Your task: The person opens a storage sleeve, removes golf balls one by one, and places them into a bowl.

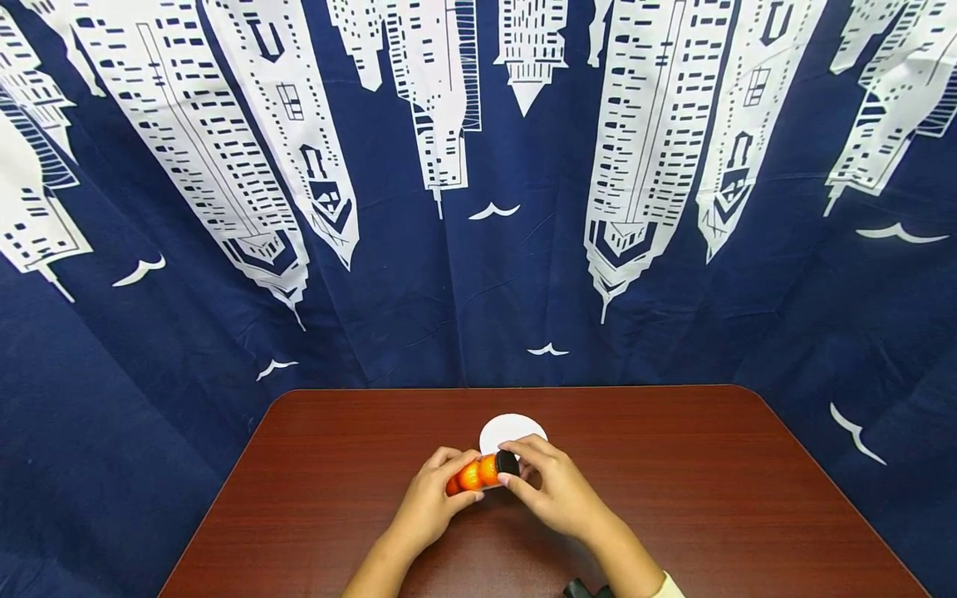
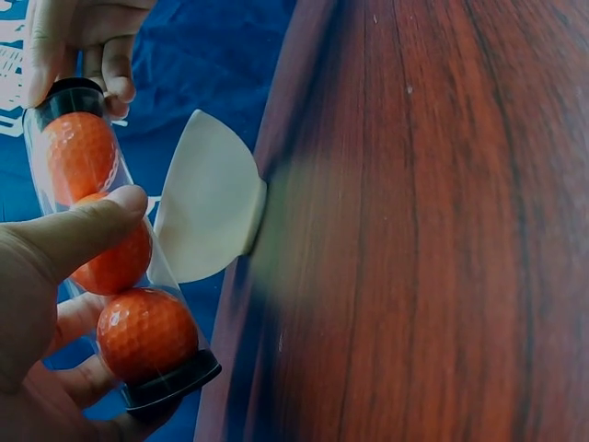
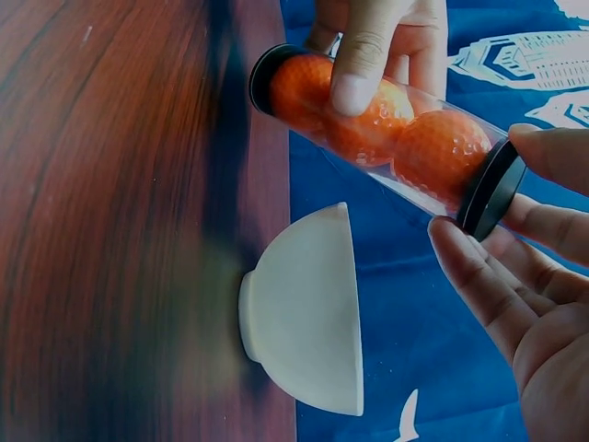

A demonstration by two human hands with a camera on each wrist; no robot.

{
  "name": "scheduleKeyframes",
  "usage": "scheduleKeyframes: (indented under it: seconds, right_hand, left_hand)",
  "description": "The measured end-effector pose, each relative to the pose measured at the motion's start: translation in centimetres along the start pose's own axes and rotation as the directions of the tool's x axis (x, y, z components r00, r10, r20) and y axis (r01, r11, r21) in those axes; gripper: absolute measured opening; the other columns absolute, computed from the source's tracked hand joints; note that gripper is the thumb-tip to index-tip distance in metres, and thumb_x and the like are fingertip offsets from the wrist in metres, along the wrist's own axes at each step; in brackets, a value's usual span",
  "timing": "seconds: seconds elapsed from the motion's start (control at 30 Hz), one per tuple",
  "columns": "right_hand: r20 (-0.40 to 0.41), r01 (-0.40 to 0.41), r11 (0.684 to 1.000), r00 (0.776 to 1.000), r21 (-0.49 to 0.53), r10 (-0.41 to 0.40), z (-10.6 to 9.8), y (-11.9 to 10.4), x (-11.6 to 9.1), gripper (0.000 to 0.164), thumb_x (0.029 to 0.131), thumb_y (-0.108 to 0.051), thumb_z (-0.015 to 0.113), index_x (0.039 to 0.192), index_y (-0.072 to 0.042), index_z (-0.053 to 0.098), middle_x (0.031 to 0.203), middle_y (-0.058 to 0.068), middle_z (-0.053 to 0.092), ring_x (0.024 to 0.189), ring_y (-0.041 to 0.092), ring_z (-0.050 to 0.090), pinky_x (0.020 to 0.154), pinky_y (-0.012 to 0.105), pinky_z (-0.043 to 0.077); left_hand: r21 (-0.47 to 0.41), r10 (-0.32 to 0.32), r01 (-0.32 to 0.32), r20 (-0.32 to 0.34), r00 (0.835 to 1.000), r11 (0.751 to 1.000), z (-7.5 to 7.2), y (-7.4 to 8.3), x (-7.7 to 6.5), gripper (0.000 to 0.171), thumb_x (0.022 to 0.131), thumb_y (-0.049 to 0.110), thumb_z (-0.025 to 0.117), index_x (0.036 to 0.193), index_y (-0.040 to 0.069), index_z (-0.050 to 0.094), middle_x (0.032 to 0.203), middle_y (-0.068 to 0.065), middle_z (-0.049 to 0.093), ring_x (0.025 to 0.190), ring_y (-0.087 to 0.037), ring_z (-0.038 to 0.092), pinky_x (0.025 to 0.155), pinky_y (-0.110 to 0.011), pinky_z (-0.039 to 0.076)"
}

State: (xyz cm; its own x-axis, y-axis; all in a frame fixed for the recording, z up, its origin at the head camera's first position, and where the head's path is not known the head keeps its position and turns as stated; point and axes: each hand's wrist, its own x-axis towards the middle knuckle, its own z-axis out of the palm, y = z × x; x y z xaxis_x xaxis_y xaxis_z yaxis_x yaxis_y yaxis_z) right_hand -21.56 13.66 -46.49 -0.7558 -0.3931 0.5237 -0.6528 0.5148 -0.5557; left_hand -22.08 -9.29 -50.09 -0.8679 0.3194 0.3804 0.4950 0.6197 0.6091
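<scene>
A clear tube of orange golf balls (image 1: 471,475) is held above the table, a black cap on each end. My left hand (image 1: 431,496) grips the tube round its middle, thumb across the balls. With thumb and fingertips, my right hand (image 1: 555,488) pinches the black cap (image 3: 492,189) at the tube's right end; the cap sits on the tube. Three balls (image 2: 147,333) show through the plastic in the left wrist view. Just beyond the tube stands a white bowl (image 3: 308,313), upright on the table. Its inside is partly hidden by my hands in the head view.
The brown wooden table (image 1: 336,448) has rounded far corners. A dark object (image 1: 579,589) lies at the near edge beside my right forearm. Behind the table hangs a blue cloth (image 1: 508,291) with white buildings and birds.
</scene>
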Motion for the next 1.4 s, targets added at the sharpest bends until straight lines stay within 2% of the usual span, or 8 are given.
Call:
scheduleKeyframes:
  seconds: [0.23, 0.37, 0.6, 0.8, 1.0, 1.13, 1.3, 1.4]
  right_hand:
    - [-0.004, -0.018, 0.999, 1.000, -0.027, 0.018, -0.3, -0.2, -0.1, 0.037, 0.089, -0.024, 0.079, 0.122, -0.011, 0.067, 0.104, -0.007, 0.062, 0.079, 0.009, 0.060, 0.069, 0.018, 0.051]
    - [-0.010, -0.019, 0.999, 1.000, -0.034, 0.019, -0.2, -0.2, -0.1, 0.038, 0.087, -0.020, 0.080, 0.121, -0.011, 0.067, 0.104, -0.007, 0.061, 0.078, 0.008, 0.060, 0.067, 0.019, 0.052]
    - [-0.081, -0.019, 0.997, 0.997, -0.070, 0.014, -0.5, 0.0, 0.0, 0.042, 0.083, -0.020, 0.085, 0.119, -0.009, 0.068, 0.103, -0.007, 0.059, 0.075, 0.011, 0.058, 0.064, 0.019, 0.051]
    - [-0.039, -0.039, 0.999, 0.999, -0.024, 0.038, -0.8, 0.2, 0.0, 0.041, 0.089, -0.027, 0.079, 0.125, -0.012, 0.067, 0.107, -0.007, 0.060, 0.080, 0.014, 0.061, 0.071, 0.024, 0.056]
    - [-0.078, -0.009, 0.997, 0.997, -0.076, 0.003, -1.3, 1.0, 0.0, 0.041, 0.089, -0.023, 0.079, 0.126, -0.010, 0.068, 0.112, -0.005, 0.061, 0.081, 0.014, 0.060, 0.071, 0.022, 0.053]
    - [-0.082, -0.049, 0.995, 0.996, -0.090, 0.042, -1.9, 1.5, -0.1, 0.043, 0.089, -0.023, 0.078, 0.129, -0.014, 0.067, 0.114, -0.006, 0.059, 0.083, 0.014, 0.059, 0.074, 0.024, 0.052]
    - [-0.078, -0.111, 0.986, 0.992, -0.124, 0.102, -2.5, 2.5, -0.2, 0.045, 0.091, -0.024, 0.077, 0.134, -0.018, 0.065, 0.117, -0.006, 0.058, 0.089, 0.008, 0.060, 0.080, 0.024, 0.054]
    - [-0.085, -0.155, 0.979, 0.986, -0.131, 0.145, -2.7, 3.4, -0.3, 0.045, 0.091, -0.023, 0.077, 0.134, -0.018, 0.065, 0.115, -0.005, 0.059, 0.092, 0.006, 0.059, 0.082, 0.030, 0.056]
  left_hand:
    - [-0.041, -0.006, 0.005, -0.005, 1.000, 0.999, 0.1, 0.2, 0.0, 0.050, 0.083, 0.023, 0.083, 0.130, 0.023, 0.067, 0.116, 0.005, 0.060, 0.101, -0.012, 0.061, 0.088, -0.032, 0.053]
    - [-0.034, -0.002, 0.002, -0.019, 1.000, 0.999, 0.2, 0.2, -0.1, 0.051, 0.083, 0.023, 0.084, 0.130, 0.022, 0.067, 0.116, 0.004, 0.060, 0.101, -0.013, 0.062, 0.087, -0.032, 0.054]
    - [-0.027, -0.012, 0.010, -0.055, 0.998, 1.000, 0.3, 0.1, 0.0, 0.050, 0.082, 0.023, 0.084, 0.129, 0.024, 0.068, 0.115, 0.004, 0.061, 0.101, -0.014, 0.063, 0.088, -0.034, 0.054]
    - [-0.059, -0.039, 0.035, -0.066, 0.997, 0.998, 0.3, 0.3, 0.1, 0.050, 0.083, 0.022, 0.084, 0.129, 0.027, 0.067, 0.115, 0.004, 0.061, 0.102, -0.015, 0.064, 0.090, -0.036, 0.055]
    - [-0.110, -0.090, 0.081, -0.076, 0.993, 0.991, 0.1, 0.3, 0.1, 0.050, 0.083, 0.027, 0.084, 0.130, 0.028, 0.065, 0.116, 0.005, 0.062, 0.105, -0.015, 0.064, 0.093, -0.036, 0.054]
    - [-0.160, -0.123, 0.111, -0.066, 0.990, 0.981, -0.1, 0.1, 0.2, 0.051, 0.083, 0.029, 0.084, 0.130, 0.027, 0.066, 0.118, 0.004, 0.062, 0.108, -0.016, 0.063, 0.096, -0.036, 0.053]
    - [-0.193, -0.170, 0.152, -0.083, 0.982, 0.969, -0.2, -0.2, 0.3, 0.053, 0.082, 0.031, 0.085, 0.130, 0.024, 0.066, 0.120, 0.004, 0.062, 0.110, -0.016, 0.062, 0.096, -0.036, 0.051]
    - [-0.201, -0.193, 0.173, -0.087, 0.977, 0.964, -0.4, -0.3, 0.3, 0.053, 0.082, 0.031, 0.085, 0.131, 0.024, 0.066, 0.120, 0.004, 0.062, 0.111, -0.016, 0.061, 0.097, -0.037, 0.051]
